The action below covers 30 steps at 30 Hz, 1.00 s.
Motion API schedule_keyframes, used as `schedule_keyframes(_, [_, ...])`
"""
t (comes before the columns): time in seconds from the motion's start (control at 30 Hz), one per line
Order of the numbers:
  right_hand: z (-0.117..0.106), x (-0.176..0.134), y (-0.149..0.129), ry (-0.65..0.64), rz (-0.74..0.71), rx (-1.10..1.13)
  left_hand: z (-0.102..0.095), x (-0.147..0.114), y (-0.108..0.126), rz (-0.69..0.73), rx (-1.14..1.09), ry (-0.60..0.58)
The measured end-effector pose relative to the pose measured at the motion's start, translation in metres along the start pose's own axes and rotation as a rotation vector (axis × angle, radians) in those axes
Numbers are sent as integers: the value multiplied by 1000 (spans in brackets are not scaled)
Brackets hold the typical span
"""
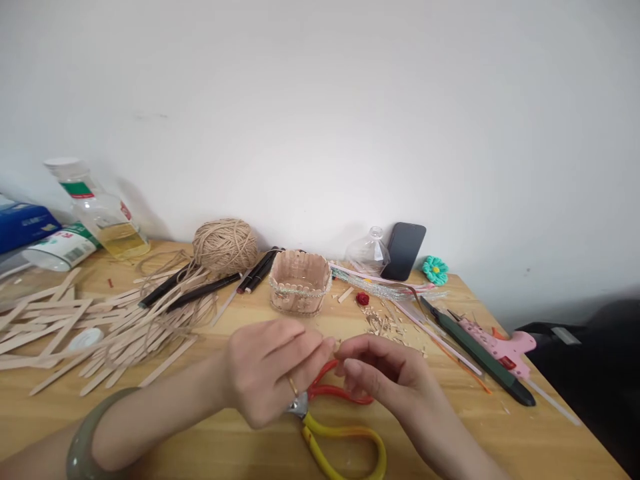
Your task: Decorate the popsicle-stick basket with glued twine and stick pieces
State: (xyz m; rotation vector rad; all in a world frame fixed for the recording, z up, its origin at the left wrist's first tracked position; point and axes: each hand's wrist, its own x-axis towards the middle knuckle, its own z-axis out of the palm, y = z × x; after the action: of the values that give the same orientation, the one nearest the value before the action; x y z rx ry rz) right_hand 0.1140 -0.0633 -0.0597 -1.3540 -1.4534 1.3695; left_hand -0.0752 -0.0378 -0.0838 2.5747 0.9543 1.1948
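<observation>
My left hand [277,367], with its fingers curled in a pinch, meets my right hand [387,370] above the table. The right thumb and fingers are also bent together. Whatever sits between the fingertips is too small to make out. Beneath both hands lie scissors [345,433] with one red and one yellow handle; my left hand hides their blades. Just beyond stands a small basket [300,303] made of wooden stick pieces, with a glittery cord around it. A dark red rose-like flower [363,299] lies right of the basket among wood chips [385,323].
Wooden sticks [120,333], marker pens [257,270] and a twine ball [225,243] cover the left. A glass bottle [117,230] stands behind. On the right are a phone [404,250], a green-handled tool [480,353] and a pink glue gun [505,350] near the table's edge.
</observation>
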Motion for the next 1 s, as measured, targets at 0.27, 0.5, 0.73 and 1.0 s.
schedule_keyframes(0.27, [6, 7, 1, 16, 64, 175, 5, -2, -20, 592, 409, 180])
schedule_keyframes(0.5, [3, 12, 6, 19, 46, 155, 9, 1, -30, 602, 364, 186])
schedule_keyframes(0.73, [-1, 10, 14, 65, -19, 58, 6, 27, -55, 276, 354, 21])
schedule_keyframes(1.0, [-9, 32, 17, 246, -303, -154, 14, 57, -77, -176, 98, -438])
